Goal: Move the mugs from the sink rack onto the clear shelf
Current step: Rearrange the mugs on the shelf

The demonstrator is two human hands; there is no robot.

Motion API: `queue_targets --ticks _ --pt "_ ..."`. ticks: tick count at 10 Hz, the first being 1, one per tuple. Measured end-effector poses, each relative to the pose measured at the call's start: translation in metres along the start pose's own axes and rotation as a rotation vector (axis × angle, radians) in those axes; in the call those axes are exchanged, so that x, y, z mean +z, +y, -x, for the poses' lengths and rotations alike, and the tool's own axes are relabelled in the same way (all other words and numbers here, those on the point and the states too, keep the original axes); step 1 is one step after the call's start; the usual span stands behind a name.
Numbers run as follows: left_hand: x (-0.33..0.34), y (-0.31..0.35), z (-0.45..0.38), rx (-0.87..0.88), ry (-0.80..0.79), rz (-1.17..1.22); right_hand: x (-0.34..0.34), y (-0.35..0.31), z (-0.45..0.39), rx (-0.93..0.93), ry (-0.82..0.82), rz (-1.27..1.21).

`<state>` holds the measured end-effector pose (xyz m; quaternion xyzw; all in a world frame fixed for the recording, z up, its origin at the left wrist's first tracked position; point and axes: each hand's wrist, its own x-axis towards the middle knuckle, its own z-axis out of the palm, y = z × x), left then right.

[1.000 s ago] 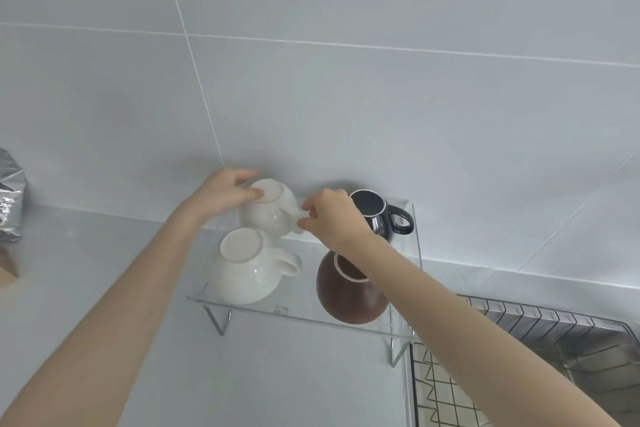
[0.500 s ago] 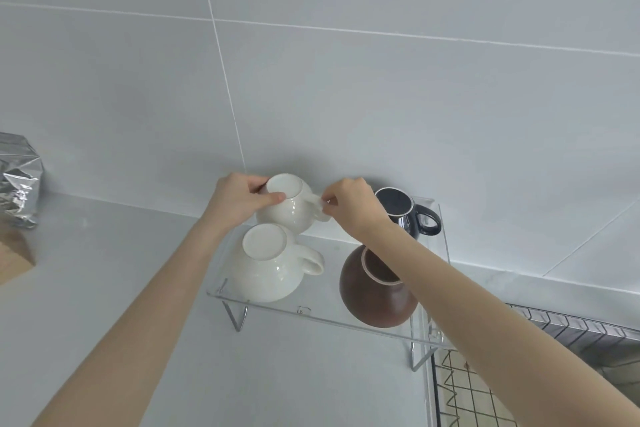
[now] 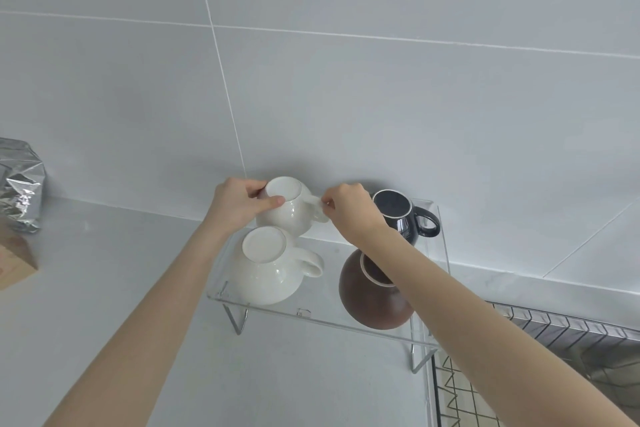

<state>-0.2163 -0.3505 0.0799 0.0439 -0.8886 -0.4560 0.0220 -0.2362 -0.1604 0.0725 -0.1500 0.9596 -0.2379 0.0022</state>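
Observation:
A clear shelf (image 3: 322, 317) on thin metal legs stands against the tiled wall. Upside down on it are a white mug (image 3: 268, 269) at the front left, a brown mug (image 3: 367, 298) at the front right and a black mug (image 3: 401, 215) at the back right. A second white mug (image 3: 294, 208) sits upside down at the back left. My left hand (image 3: 239, 201) grips its body near the base. My right hand (image 3: 349, 206) pinches its handle. My right forearm hides part of the brown mug.
The wire sink rack (image 3: 540, 367) fills the lower right corner, beside the shelf's right legs. A silver foil bag (image 3: 20, 184) and a wooden block (image 3: 15, 263) stand at the far left on the grey counter (image 3: 104, 270).
Both hands and the back white mug stay together at the shelf's back left, hardly moving on it. The view has shifted, so the whole scene sits further right and the rack shows less.

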Motion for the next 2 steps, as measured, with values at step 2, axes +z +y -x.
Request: queue_targets --ticks 2 --pt "0.018 0.043 0.009 0.041 0.079 -0.241 -0.03 -0.001 0.036 0.022 0.051 -0.165"
